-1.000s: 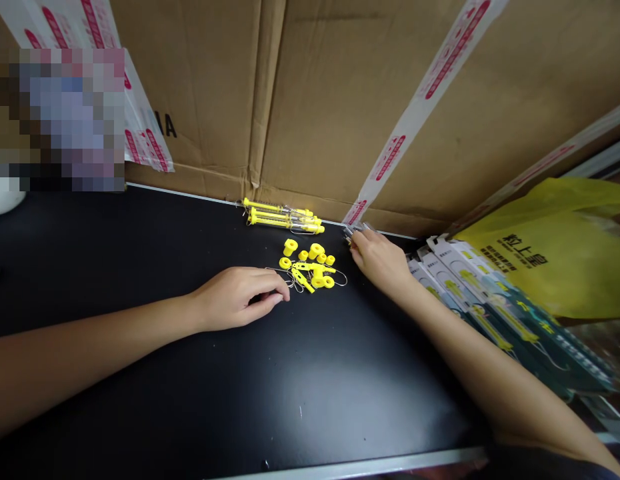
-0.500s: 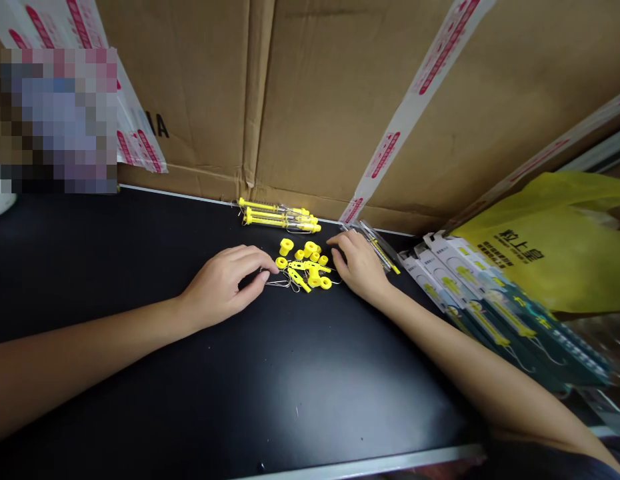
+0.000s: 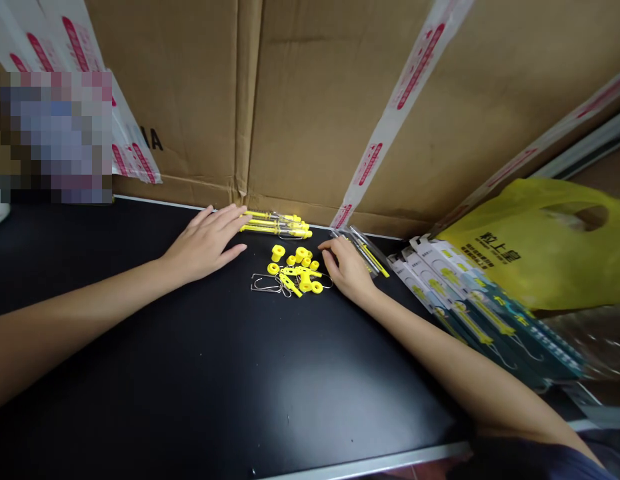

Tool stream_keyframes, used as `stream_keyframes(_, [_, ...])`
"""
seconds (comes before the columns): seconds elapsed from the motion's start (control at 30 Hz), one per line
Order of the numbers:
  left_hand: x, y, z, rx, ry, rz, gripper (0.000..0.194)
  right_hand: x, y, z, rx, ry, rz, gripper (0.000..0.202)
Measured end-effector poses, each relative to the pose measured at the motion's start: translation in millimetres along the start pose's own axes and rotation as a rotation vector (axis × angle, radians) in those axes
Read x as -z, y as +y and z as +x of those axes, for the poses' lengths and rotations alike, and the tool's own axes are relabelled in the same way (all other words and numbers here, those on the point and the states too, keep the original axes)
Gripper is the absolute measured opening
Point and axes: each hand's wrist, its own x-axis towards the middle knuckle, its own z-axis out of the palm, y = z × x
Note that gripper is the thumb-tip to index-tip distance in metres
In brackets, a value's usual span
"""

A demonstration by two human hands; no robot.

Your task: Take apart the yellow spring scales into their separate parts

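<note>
My left hand [image 3: 210, 243] is open, palm down, its fingertips at the left ends of several yellow rod-shaped assemblies [image 3: 277, 225] with springs and wire. I cannot tell whether it presses on them. Between my hands lies a loose pile of yellow plastic spools and caps [image 3: 301, 255], flat yellow pieces [image 3: 291, 285], small springs and bent wire hooks [image 3: 264, 283]. My right hand [image 3: 347, 267] rests just right of this pile, fingers loosely bent and apart, with nothing seen in it. Beside and partly behind it are clear bags with metal and yellow rods [image 3: 373, 253].
A large taped cardboard box [image 3: 310, 120] stands along the back edge of the black table [image 3: 200, 400]. At right are several printed packages [image 3: 470, 300] and a yellow plastic bag [image 3: 545, 247]. A blurred-out patch covers the far left.
My left hand has moved up and away from the loose pile to the row of yellow assemblies, its fingers spreading. My right hand stays by the pile. The view has shifted slightly.
</note>
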Motion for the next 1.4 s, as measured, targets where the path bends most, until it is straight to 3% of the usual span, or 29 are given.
stream_keyframes(0.13, [-8.1,8.6,29.2,-0.120,-0.023,0.114,0.041,1.3,-1.3,0.4,-0.005,0.015,0.001,0.018])
stream_keyframes(0.27, [-20.4,14.3,54.6,-0.099,-0.083,0.258,0.024,1.4,-1.2,-0.5,-0.005,0.018,0.007,0.018])
stream_keyframes(0.37, [-25.8,14.4,59.1,-0.081,-0.071,0.280,0.021,1.4,-0.8,-0.7,-0.005,0.014,0.016,0.016])
stream_keyframes(0.53, [-22.8,7.7,51.5,-0.058,-0.029,0.273,0.022,2.1,-0.9,-0.4,-0.001,0.020,0.032,0.016])
stream_keyframes(0.7, [0.8,0.0,37.4,0.032,0.116,0.082,0.023,3.4,-2.3,-1.1,-0.005,0.016,0.051,0.019])
stream_keyframes(0.9, [32.9,35.3,-2.4,-0.037,0.239,-0.143,0.021,8.0,-2.4,-0.5,-0.002,0.106,0.146,0.025])
stream_keyframes(1.07, [24.5,55.2,-24.7,-0.241,0.211,-0.186,0.024,16.5,-28.5,-11.9,0.005,0.312,0.449,0.040])
stream_keyframes(1.23, [13.3,51.9,-27.9,-0.314,0.211,-0.138,0.022,19.4,-64.1,-33.9,0.142,0.182,0.726,0.050])
stream_keyframes(1.4, [15.2,53.4,-29.0,-0.371,0.189,-0.117,0.023,17.9,-67.6,-39.7,0.176,0.131,0.721,0.045])
